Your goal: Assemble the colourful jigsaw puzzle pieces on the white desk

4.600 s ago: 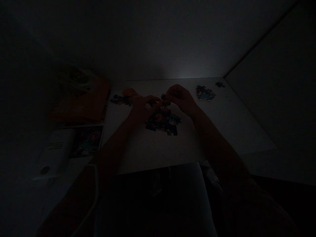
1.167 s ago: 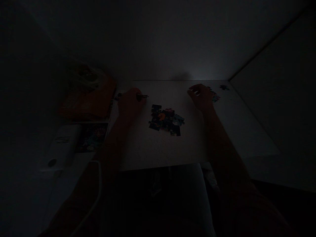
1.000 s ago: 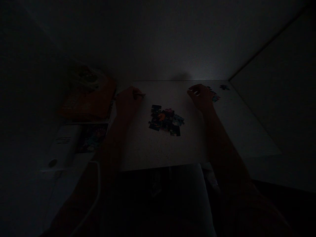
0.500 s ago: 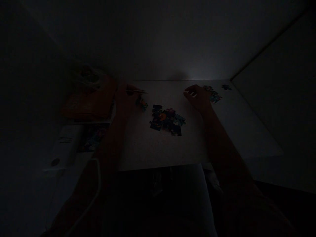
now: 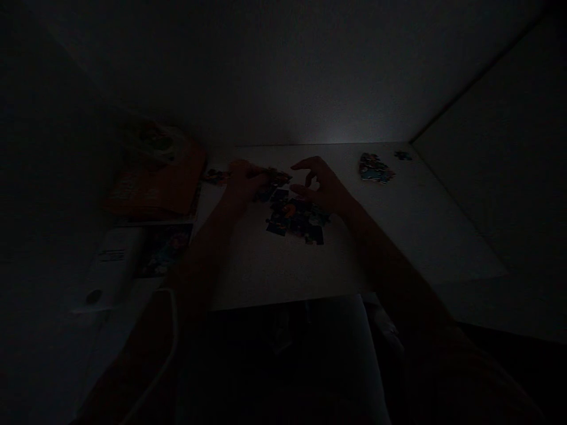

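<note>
The scene is very dim. My left hand [image 5: 243, 184] is closed on a cluster of jigsaw puzzle pieces [image 5: 279, 177], which juts out to the right of its fingers at the far side of the table. Facing that cluster from the right is my right hand [image 5: 322, 186], thumb and fingers spread with nothing visible between them. Just nearer to me, a joined patch of dark puzzle pieces [image 5: 290, 218] lies flat on the white table; my right hand covers its upper right part. More pieces [image 5: 216, 176] lie left of my left hand.
A pile of puzzle pieces [image 5: 374, 169] lies at the right, with a separate small piece [image 5: 403, 155] beyond it. On the left are an orange bag [image 5: 177, 183], a dark colourful picture [image 5: 165, 249] and a white box [image 5: 113, 260]. A wall [image 5: 310, 77] borders the table's far edge.
My left hand has moved right with the pieces, toward the middle. My right hand has swung left from beside the right pile, and its fingers have spread.
</note>
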### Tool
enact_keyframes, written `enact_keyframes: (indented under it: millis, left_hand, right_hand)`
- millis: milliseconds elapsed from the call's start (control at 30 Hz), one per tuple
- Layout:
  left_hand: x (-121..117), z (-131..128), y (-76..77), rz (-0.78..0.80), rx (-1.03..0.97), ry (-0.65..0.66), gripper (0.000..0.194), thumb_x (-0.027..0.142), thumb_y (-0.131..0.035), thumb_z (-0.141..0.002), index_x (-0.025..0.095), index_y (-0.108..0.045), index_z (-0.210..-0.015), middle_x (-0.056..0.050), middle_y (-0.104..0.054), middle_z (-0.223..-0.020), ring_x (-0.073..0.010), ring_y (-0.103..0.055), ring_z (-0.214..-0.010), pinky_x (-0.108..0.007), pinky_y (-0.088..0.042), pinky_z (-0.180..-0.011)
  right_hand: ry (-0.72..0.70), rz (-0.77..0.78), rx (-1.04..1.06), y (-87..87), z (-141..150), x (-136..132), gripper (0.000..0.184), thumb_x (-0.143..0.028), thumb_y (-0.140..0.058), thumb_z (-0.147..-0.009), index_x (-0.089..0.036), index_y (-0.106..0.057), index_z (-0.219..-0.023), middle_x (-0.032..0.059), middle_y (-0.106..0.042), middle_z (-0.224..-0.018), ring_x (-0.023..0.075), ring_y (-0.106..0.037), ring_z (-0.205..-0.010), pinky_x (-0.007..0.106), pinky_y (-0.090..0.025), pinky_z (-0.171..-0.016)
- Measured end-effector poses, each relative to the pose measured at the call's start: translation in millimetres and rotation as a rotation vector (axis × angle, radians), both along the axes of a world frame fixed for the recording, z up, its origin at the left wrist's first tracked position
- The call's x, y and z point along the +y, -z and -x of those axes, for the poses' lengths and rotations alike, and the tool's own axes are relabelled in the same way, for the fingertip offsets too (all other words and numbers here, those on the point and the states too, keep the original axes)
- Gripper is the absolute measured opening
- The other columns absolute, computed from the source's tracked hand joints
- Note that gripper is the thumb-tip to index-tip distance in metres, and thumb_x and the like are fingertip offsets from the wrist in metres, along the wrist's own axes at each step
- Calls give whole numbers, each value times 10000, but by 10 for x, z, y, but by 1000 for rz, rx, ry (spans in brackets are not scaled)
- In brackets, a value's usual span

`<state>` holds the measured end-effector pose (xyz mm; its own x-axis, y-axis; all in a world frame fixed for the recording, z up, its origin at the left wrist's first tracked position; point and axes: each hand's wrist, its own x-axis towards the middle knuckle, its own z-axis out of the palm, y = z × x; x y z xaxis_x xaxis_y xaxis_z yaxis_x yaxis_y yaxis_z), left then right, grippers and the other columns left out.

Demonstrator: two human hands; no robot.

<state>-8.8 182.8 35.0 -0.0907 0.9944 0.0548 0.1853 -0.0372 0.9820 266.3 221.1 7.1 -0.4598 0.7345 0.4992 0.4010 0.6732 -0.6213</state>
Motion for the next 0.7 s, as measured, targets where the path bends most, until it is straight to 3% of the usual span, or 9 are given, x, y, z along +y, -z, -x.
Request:
enact_keyframes:
  millis: [133, 233, 367, 467, 700]
  left_hand:
    - [-58, -117, 12, 19, -4, 104, 95, 236, -816, -861, 192, -732, -866, -36, -720, -841, -179, -684, -791, -275, -553, -710]
    - [-38, -113, 45, 45, -52, 127, 130, 262, -849, -889, 181, -801, -979, -53, -790, -934, -192, -739, -862, -290, -620, -786]
    - [54, -49, 137, -46, -89, 97, 241, 259, -938, -873, 192, -856, -1090, -102, -877, -1179, -257, -835, -1092, -378, -711, -1010]
    - [145, -6, 236, -121, -113, 15, 273, 247, -959, -880, 200, -849, -1126, -115, -883, -1242, -278, -858, -1172, -429, -722, -1091]
    - [122, -89, 268, -181, -148, -20, 324, 246, -985, -929, 205, -856, -1222, -125, -869, -1323, -299, -859, -1228, -437, -733, -1091]
  right_hand:
    - [-53, 36, -9, -71, 183, -84, 410, -687, -782, -1137, -301, -843, -1259, 82, -844, -1240, 241, -720, -965, 397, -620, -874]
    - [-8, 94, 27, -88, 196, -79, 444, -720, -781, -1122, -279, -825, -1106, 51, -834, -1047, 219, -685, -853, 384, -600, -848]
    - [110, 197, 210, -79, 170, -14, 663, -939, -827, -985, -278, -776, -993, 37, -807, -956, 218, -680, -843, 381, -591, -817]
    - [113, 304, 383, -90, 170, 25, 793, -1050, -876, -842, -274, -732, -919, 11, -746, -866, 197, -649, -799, 361, -570, -764]
    - [26, 514, 533, -118, 270, -49, 777, -978, -1013, -730, -282, -720, -911, -21, -712, -856, 147, -613, -728, 295, -571, -662]
